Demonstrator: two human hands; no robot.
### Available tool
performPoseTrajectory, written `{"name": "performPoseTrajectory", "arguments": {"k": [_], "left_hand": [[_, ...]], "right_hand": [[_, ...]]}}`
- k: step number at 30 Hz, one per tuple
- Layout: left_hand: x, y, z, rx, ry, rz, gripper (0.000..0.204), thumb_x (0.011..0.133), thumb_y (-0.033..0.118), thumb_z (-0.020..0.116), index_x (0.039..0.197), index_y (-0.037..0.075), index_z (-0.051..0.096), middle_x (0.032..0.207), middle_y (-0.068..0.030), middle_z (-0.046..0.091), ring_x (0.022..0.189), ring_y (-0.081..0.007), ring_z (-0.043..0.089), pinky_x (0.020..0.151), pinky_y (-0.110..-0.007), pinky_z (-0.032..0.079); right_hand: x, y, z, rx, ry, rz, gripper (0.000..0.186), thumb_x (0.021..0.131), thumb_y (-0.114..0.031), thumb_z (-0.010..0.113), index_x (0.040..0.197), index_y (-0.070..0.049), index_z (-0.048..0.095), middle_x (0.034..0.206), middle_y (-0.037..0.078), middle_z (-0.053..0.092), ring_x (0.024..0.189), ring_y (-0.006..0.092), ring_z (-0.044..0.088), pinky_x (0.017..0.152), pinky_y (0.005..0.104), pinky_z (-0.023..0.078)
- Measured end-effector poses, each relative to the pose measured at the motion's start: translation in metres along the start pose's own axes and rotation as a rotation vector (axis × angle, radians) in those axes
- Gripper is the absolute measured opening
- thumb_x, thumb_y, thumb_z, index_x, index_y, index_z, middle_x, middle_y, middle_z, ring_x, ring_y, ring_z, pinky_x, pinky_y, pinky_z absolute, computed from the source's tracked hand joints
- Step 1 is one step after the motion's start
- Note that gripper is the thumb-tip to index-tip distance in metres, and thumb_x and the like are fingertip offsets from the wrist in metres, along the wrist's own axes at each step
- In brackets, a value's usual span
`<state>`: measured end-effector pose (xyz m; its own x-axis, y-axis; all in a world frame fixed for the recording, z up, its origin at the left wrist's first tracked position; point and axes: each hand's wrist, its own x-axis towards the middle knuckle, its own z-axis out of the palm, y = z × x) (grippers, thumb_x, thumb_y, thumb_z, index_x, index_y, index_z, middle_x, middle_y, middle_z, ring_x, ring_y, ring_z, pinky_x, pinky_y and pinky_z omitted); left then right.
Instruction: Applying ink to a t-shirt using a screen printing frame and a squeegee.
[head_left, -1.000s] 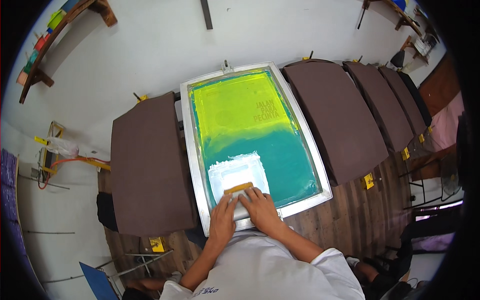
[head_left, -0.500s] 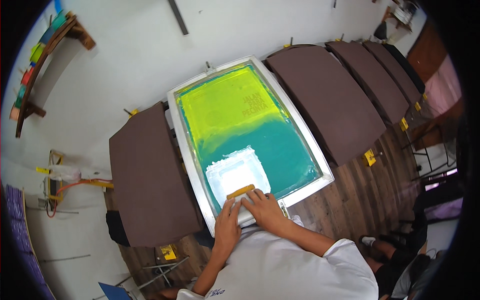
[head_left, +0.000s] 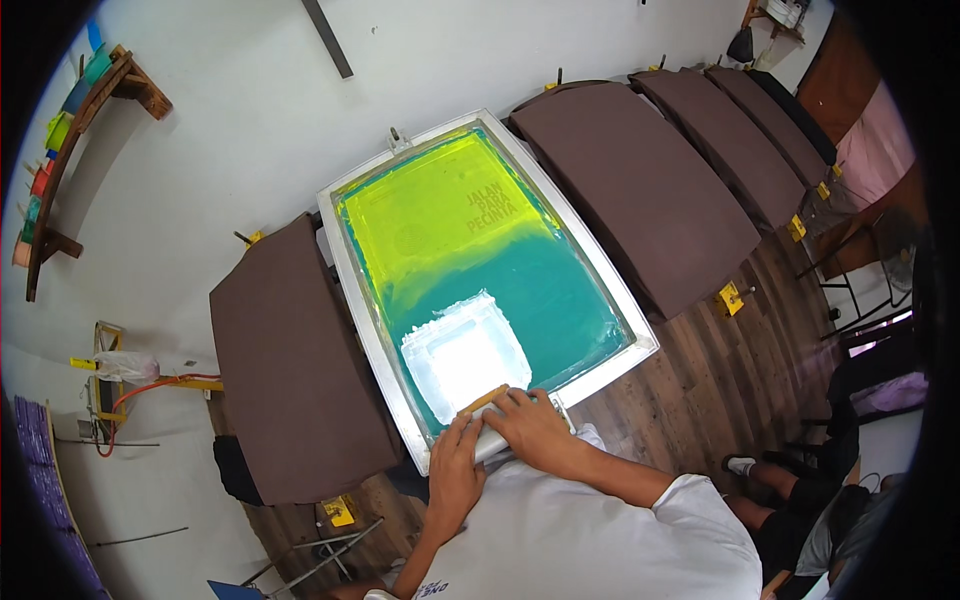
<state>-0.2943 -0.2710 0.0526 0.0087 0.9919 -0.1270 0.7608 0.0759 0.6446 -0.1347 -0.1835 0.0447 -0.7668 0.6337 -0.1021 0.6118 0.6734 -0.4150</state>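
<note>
A screen in a silver frame lies tilted across my view, its mesh yellow-green at the far part, with faint lettering, and teal nearer me. White ink covers a squarish patch at the near left. By the near rim is a squeegee with an amber strip. My left hand and my right hand both have their fingers wrapped over it, side by side; its body is mostly hidden beneath them.
Brown cloth-covered boards flank the screen, several more to the right, with yellow clamps. A spool shelf and a red hose are at left. Another person's legs show at lower right.
My view has swung, so the screen sits higher and further left, more slanted. Both hands and the squeegee have shifted toward the screen's near rim, exposing more of the white patch.
</note>
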Motion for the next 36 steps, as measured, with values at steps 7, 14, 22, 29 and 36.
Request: {"name": "performPoseTrajectory", "arguments": {"k": [7, 14, 22, 29, 36], "left_hand": [[0.002, -0.002, 0.007, -0.001, 0.005, -0.015, 0.069, 0.068, -0.013, 0.062, 0.135, 0.000, 0.052, 0.141, -0.0208, 0.048, 0.132, -0.0383, 0.045, 0.110, -0.048, 0.037], [0.016, -0.002, -0.015, 0.001, 0.089, 0.043, 0.064, 0.066, -0.013, 0.061, 0.128, -0.002, 0.056, 0.134, -0.0235, 0.054, 0.125, -0.0401, 0.052, 0.104, -0.047, 0.042], [0.114, -0.046, -0.046, -0.031, 0.161, 0.063, 0.044, 0.070, -0.012, 0.057, 0.112, 0.000, 0.065, 0.106, -0.0224, 0.064, 0.100, -0.0418, 0.061, 0.090, -0.046, 0.050], [0.114, -0.047, -0.037, -0.141, 0.118, -0.016, 0.047, 0.070, -0.016, 0.056, 0.112, 0.001, 0.067, 0.108, -0.0240, 0.067, 0.101, -0.0422, 0.063, 0.089, -0.047, 0.050], [0.070, -0.028, -0.021, -0.234, 0.048, -0.085, 0.054, 0.067, -0.019, 0.055, 0.118, -0.003, 0.060, 0.117, -0.0232, 0.064, 0.107, -0.0412, 0.062, 0.092, -0.045, 0.050]], "right_hand": [[-0.003, -0.002, 0.011, -0.031, 0.059, 0.019, 0.043, 0.083, -0.009, 0.062, 0.125, -0.006, 0.057, 0.128, 0.017, 0.055, 0.126, 0.0337, 0.048, 0.095, 0.0491, 0.042], [0.019, 0.002, -0.015, 0.016, 0.068, -0.007, 0.043, 0.074, -0.004, 0.065, 0.116, -0.010, 0.061, 0.118, 0.012, 0.059, 0.110, 0.0309, 0.058, 0.083, 0.0467, 0.046], [0.136, 0.040, -0.038, -0.028, -0.096, 0.022, 0.037, 0.070, -0.005, 0.069, 0.106, -0.014, 0.069, 0.101, 0.011, 0.067, 0.096, 0.0327, 0.066, 0.078, 0.0490, 0.054], [0.126, 0.036, -0.025, 0.046, -0.035, 0.072, 0.039, 0.062, -0.005, 0.077, 0.100, -0.008, 0.071, 0.100, 0.015, 0.066, 0.097, 0.0350, 0.062, 0.079, 0.0454, 0.056], [0.074, 0.020, -0.023, 0.131, -0.055, 0.094, 0.045, 0.059, -0.002, 0.073, 0.104, -0.005, 0.067, 0.098, 0.013, 0.065, 0.095, 0.0356, 0.060, 0.081, 0.0444, 0.054]]}}
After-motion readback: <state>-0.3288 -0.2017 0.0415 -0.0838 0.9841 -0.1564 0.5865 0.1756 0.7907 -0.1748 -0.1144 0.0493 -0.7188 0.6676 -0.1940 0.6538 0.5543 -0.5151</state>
